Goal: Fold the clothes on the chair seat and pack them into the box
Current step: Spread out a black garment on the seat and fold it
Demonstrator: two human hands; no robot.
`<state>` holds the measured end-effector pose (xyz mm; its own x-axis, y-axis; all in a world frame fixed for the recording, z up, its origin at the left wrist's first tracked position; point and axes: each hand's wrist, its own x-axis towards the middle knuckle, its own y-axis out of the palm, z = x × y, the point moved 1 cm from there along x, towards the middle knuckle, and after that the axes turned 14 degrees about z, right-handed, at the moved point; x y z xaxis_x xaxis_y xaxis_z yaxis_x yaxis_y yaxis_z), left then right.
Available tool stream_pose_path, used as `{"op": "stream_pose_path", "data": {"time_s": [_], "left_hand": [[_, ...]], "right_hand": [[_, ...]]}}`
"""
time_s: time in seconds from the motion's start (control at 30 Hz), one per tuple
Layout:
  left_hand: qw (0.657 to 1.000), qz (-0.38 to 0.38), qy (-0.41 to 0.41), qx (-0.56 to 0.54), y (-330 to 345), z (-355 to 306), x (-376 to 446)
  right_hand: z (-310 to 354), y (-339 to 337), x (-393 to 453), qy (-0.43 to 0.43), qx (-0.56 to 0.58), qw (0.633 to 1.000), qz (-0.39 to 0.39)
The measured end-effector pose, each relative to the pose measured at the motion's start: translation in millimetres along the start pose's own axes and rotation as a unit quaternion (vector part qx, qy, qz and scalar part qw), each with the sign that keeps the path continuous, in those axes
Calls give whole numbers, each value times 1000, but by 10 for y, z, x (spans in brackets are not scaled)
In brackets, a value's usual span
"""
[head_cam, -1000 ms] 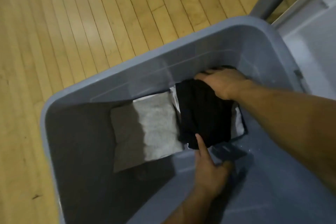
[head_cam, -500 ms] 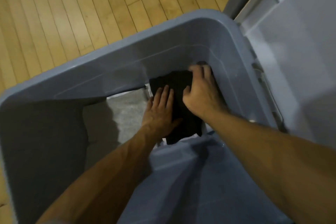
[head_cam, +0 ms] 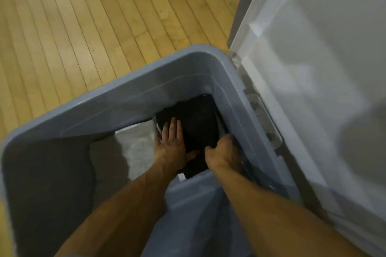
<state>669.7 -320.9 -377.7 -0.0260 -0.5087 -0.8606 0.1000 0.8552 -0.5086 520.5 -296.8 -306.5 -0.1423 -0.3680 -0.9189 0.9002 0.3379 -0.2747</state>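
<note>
Folded black garment [head_cam: 198,123] lying at the bottom of the grey box [head_cam: 117,98], pushed into the far right corner, its right and far edges against the box walls. Its long axis appears to run from the near wall toward the far wall, roughly in line with the right wall; which end is collar or hem cannot be told. Just beside it on the left lies a folded light grey garment [head_cam: 137,142], also on the box floor, so the two seem laid side by side to fill the bottom in one layer. The left hand [head_cam: 171,144] rests flat on the black garment, fingers [head_cam: 173,129] straight and spread, apparently pressing the fold down so it keeps its shape. The right hand [head_cam: 221,154] is at the garment's near right edge with fingers curled downward between cloth and wall, probably tucking the edge in; whether they actually pinch the fabric cannot be told. Both forearms reach down over the near wall. To the right stands the opened white lid [head_cam: 313,89]; beyond the box, the wooden floor [head_cam: 83,27]. The chair is out of view
</note>
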Motion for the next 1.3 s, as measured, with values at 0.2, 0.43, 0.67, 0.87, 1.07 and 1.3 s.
{"op": "stream_pose_path", "data": {"time_s": [0.2,0.43,0.67,0.87,1.07,1.3], "left_hand": [[973,-26,70,-220,-611,-363,-591],[723,-161,317,-593,-2140,-1130,-2770],[705,-194,502,-462,-2937,-2504,-3894],[871,-203,445,-44,-2717,-3995,-3263],[849,-270,381,247,-2507,-4566,-2775],[821,-290,491,40,-2919,-4500,-3258]], "right_hand": [[93,-394,-845,-70,-14,995,75],[888,-1558,-2529,-308,118,944,-9],[455,-3163,-3541,-439,108,867,-208],[-922,-4094,-2754,-165,-63,931,-320],[-1403,-4083,-2090,-169,-76,911,-367],[-1157,-4397,-2625,-258,100,862,-425]]}}
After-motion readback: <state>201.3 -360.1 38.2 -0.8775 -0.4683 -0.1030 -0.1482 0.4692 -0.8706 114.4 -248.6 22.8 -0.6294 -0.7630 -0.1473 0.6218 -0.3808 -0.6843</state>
